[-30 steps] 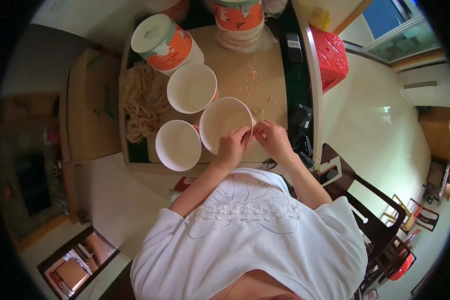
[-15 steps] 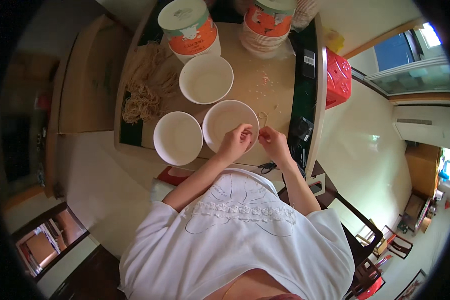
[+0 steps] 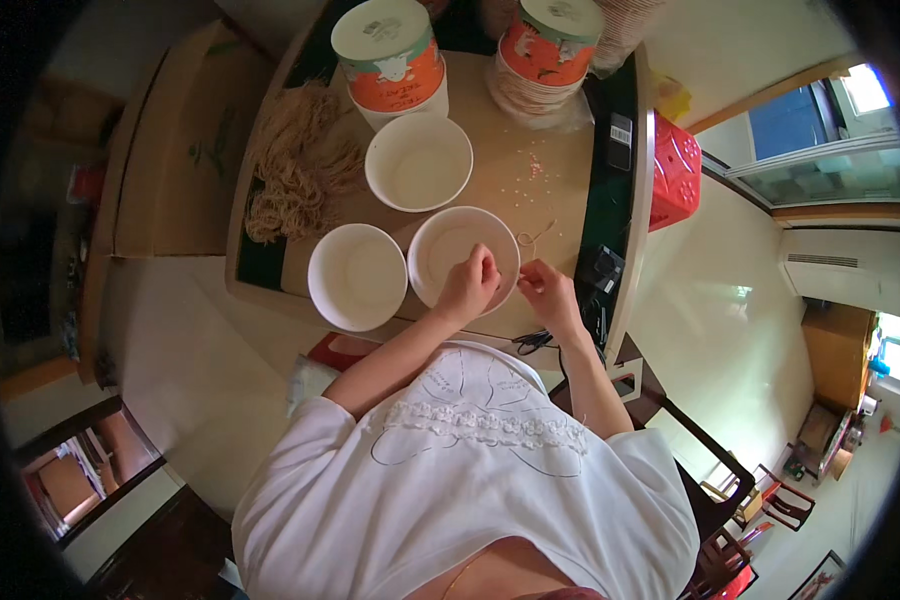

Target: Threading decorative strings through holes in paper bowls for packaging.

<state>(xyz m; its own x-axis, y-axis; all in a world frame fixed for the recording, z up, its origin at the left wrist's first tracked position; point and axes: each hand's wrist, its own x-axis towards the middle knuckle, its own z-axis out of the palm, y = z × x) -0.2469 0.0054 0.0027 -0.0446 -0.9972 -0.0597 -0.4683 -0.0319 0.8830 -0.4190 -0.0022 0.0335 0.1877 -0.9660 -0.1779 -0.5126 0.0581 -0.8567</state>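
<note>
My left hand (image 3: 470, 283) reaches over the near rim of a white paper bucket (image 3: 438, 248), its fingers curled closed inside the opening. What those fingers hold, if anything, is hidden. Against the outside right wall of that bucket, my right hand (image 3: 550, 293) pinches a thin beige string (image 3: 526, 240), whose loose part curls on the table beyond the fingertips. Two more open white buckets stand close by: one bucket (image 3: 356, 278) to the left and another bucket (image 3: 418, 162) just behind.
A tangled bundle of beige strings (image 3: 295, 175) lies at the left. Behind stand a printed orange-and-green bucket stack (image 3: 395, 75) and a second stack (image 3: 548, 60). Small pale bits (image 3: 535, 170), a phone-like black device (image 3: 619, 140) and a small black box (image 3: 603, 268) lie rightward.
My left fingers have curled tighter inside the bucket. My right hand stays pinched at the bucket's right rim. The whole view has shifted slightly.
</note>
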